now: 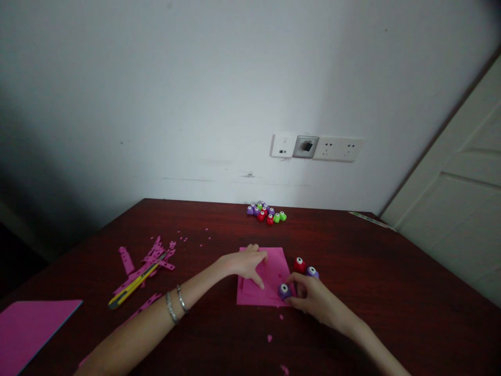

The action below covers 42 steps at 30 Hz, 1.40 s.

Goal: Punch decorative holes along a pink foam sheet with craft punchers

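Gripping a purple punch at the sheet's edge, her right hand works while the left lies flat, pinning it; punched strips already lie aside, this sheet barely started.

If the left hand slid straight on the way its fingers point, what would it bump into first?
Probably the purple paper punch held by the right hand; the left hand points across the pink sheet toward it, though depth is unclear.
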Each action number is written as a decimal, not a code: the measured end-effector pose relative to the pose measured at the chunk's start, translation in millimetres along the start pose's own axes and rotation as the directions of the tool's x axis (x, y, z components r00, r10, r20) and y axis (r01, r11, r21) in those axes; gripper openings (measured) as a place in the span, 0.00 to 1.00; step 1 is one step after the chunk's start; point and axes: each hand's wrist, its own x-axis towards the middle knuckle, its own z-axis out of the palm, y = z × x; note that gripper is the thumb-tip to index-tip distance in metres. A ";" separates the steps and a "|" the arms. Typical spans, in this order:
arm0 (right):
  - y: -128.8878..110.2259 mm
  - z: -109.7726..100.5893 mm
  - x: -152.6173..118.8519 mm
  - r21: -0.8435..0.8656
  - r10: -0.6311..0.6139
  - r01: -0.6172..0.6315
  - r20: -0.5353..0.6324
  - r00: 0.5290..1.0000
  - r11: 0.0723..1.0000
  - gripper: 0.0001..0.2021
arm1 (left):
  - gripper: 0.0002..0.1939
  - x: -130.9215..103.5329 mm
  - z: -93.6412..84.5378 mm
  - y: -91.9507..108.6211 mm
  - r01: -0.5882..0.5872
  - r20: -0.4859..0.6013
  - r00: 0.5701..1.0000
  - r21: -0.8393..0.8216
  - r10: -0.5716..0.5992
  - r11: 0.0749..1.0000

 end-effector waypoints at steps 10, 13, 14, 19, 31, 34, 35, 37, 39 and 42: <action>-4.7 -21.2 -13.8 0.051 0.070 -0.078 0.140 0.988 0.996 0.07 | 0.36 0.6 2.0 -1.0 0.001 -0.010 1.000 0.010 -0.001 1.000; -6.8 -36.3 -19.0 0.145 0.116 -0.140 0.161 0.980 0.979 0.09 | 0.37 -0.4 1.6 -0.8 -0.002 0.000 1.000 -0.004 0.002 1.000; -6.6 -42.6 -20.5 0.176 0.110 -0.133 0.136 0.985 0.975 0.10 | 0.36 -0.8 1.4 -0.8 -0.002 0.001 1.000 -0.009 0.002 1.000; 8.5 -74.3 -23.6 0.250 0.142 -0.119 -0.073 0.987 0.961 0.16 | 0.34 -2.9 0.9 -1.3 -0.003 0.014 1.000 -0.032 0.003 0.999; 61.5 -71.8 -6.2 0.052 0.385 -0.389 -0.309 0.870 0.920 0.10 | 0.27 -5.0 -0.1 0.6 -0.021 0.047 0.999 -0.041 0.023 0.999; 65.0 -68.2 -3.8 0.010 0.392 -0.407 -0.292 0.872 0.913 0.10 | 0.26 -5.1 -1.2 1.5 -0.044 0.040 0.998 -0.030 0.045 0.999; 65.8 -67.3 -3.2 0.001 0.391 -0.408 -0.291 0.873 0.913 0.10 | 0.26 -4.9 -1.5 1.5 -0.053 0.036 0.998 -0.022 0.054 0.998; 67.3 -65.8 -2.1 -0.006 0.387 -0.407 -0.293 0.874 0.913 0.10 | 0.26 -4.3 -1.7 1.2 -0.073 0.030 0.997 -0.007 0.073 0.997; 68.9 -64.5 -1.3 -0.004 0.383 -0.402 -0.298 0.874 0.916 0.10 | 0.26 -3.7 -1.5 0.6 -0.079 0.029 0.996 0.002 0.079 0.997; 70.9 -62.7 -0.6 0.009 0.375 -0.391 -0.304 0.876 0.920 0.10 | 0.26 -3.8 -1.0 -0.1 -0.064 0.029 0.998 -0.002 0.064 0.998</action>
